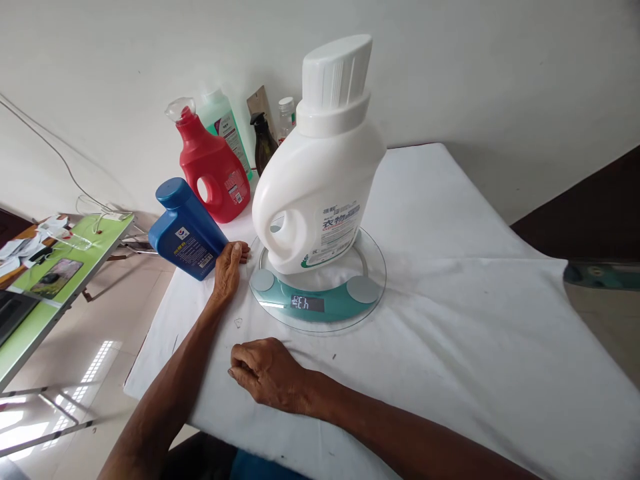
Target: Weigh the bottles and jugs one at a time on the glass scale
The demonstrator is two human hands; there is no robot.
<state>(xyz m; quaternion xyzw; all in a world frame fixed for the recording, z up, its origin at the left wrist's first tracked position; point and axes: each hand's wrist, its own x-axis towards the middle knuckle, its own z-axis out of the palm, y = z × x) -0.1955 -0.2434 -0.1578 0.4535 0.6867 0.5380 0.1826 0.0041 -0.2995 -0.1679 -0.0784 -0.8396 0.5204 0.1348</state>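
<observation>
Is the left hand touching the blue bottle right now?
Touching. The head view shows the left hand with its fingers laid against the lower side of the tilted blue bottle, with no gap between them.
</observation>
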